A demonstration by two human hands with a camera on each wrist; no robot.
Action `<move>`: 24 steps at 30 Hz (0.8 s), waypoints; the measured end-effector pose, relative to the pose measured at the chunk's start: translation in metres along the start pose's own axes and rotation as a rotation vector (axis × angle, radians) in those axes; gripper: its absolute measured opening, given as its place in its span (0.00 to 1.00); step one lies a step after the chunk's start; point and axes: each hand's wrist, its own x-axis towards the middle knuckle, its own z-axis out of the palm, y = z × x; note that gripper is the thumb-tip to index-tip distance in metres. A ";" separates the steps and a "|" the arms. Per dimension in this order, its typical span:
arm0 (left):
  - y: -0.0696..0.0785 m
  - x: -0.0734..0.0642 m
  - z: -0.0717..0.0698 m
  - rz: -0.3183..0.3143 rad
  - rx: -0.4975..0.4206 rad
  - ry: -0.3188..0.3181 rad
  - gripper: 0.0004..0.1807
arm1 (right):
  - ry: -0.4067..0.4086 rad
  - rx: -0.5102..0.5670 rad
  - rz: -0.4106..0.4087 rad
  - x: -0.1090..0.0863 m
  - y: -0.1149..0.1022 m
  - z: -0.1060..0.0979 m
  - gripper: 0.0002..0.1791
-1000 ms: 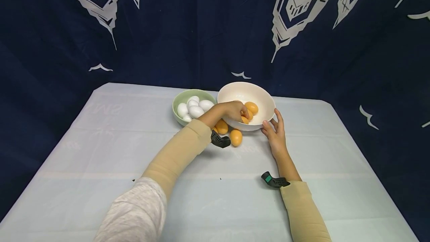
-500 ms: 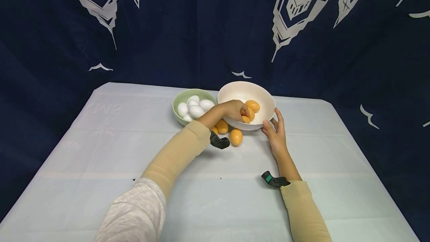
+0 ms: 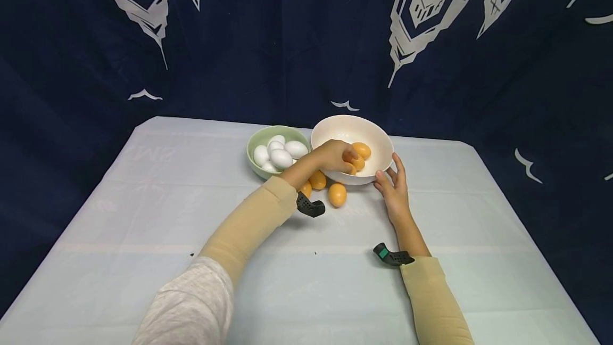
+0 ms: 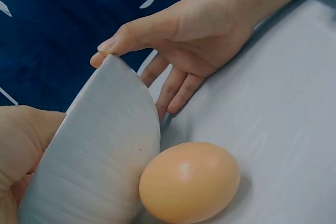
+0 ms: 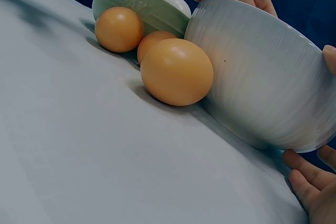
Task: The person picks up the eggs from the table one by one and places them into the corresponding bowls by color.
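Note:
In the head view my left hand (image 3: 334, 155) reaches over the near rim into a cream bowl (image 3: 335, 129), its fingers bent down at several brown eggs (image 3: 361, 150). The left wrist view shows the bowl's outer wall (image 4: 100, 145) hiding those fingertips, so I cannot tell whether they hold an egg. My right hand (image 3: 394, 196) holds the bowl's right side. Its thumb lies on the rim and its other fingers spread under the wall, as the left wrist view shows. The bowl leans toward me. A brown egg (image 3: 337, 195) lies on the table before it.
A green bowl (image 3: 255, 161) with several white eggs (image 3: 281, 158) stands left of the cream bowl. Two more brown eggs (image 5: 119, 29) lie in front of it, partly behind my left wrist in the head view. A dark blue curtain (image 3: 230, 68) hangs behind the white-covered table (image 3: 143, 212).
My left hand has risen slightly, its fingers lifting a little among the brown eggs in the cream bowl. Those eggs have shifted slightly. The right hand keeps its hold on the bowl.

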 end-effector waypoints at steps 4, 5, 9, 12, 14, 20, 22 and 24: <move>-0.002 -0.002 0.000 0.039 -0.084 0.053 0.18 | 0.001 -0.001 -0.003 0.001 0.000 0.000 0.39; -0.002 -0.003 0.000 0.050 -0.097 0.062 0.18 | 0.002 -0.003 -0.002 0.001 0.000 -0.001 0.39; -0.001 -0.008 -0.001 0.091 -0.145 0.096 0.17 | 0.004 0.000 0.002 0.001 0.001 0.000 0.40; -0.001 -0.013 -0.001 0.122 -0.196 0.120 0.16 | 0.004 -0.001 0.008 0.001 0.001 0.000 0.40; -0.001 -0.016 -0.001 0.140 -0.230 0.138 0.15 | 0.005 -0.005 0.010 0.001 0.002 0.000 0.40; 0.000 -0.027 0.001 0.171 -0.311 0.163 0.14 | 0.009 -0.006 0.005 0.001 0.001 0.000 0.40; 0.000 -0.031 0.002 0.178 -0.329 0.167 0.15 | 0.011 -0.005 0.006 0.002 0.001 0.000 0.40; 0.000 -0.035 0.003 0.186 -0.346 0.173 0.15 | 0.012 -0.003 0.007 0.002 0.001 0.000 0.40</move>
